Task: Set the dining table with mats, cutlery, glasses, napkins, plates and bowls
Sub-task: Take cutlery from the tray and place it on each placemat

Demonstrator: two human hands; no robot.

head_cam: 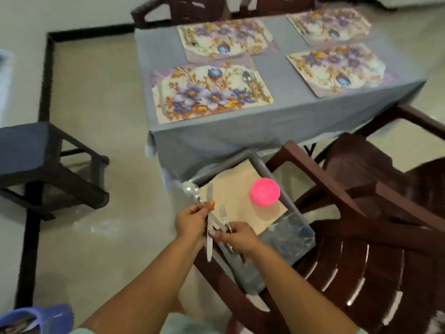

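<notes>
While the left hand [192,220] has its grip curled round a spoon [191,190] and knife [209,225], the right hand [237,237] pinches a fork [225,216] over the grey tray [243,160] on a chair [361,225]. Beyond, four floral mats [207,92] lie on the worktop [272,66], the nearest holding cutlery [254,84].

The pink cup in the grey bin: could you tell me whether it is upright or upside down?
Upright, apparently: the pink cup stands on the beige napkins with its round mouth upward, though blur leaves some doubt.
</notes>
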